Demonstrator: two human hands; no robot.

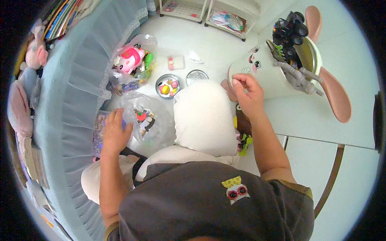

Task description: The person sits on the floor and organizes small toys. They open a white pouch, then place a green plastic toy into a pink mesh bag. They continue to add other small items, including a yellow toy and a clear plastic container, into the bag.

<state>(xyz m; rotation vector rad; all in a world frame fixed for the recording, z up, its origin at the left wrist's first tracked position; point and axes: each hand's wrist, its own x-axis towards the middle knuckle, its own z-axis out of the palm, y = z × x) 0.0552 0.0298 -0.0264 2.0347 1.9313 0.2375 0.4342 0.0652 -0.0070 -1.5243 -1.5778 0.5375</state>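
My left hand [115, 131] is open, fingers stretched over a purple printed package [98, 134]. Beside its thumb lies a clear plastic bag [157, 105] with small toys in it, one of them red and green. My right hand [248, 94] is raised next to the lower end of a white bin [277, 82] with an animal face and pink ears. Its thumb and forefinger are pinched together; whatever may be between them is too small to tell. Ahead of my knee sit a round tin [157, 92] of small colourful pieces and a silvery round lid [197, 75].
Another clear bag holds a pink toy [130, 60] and a green one. A small clear box [177, 63] lies near crumpled white tissue [196, 57]. Dark toy vehicles [289, 30] and a grey figure [299, 80] fill the bin's mouth. A blue-skirted bed [60, 100] borders the left; wheeled shelves [229, 20] stand ahead.
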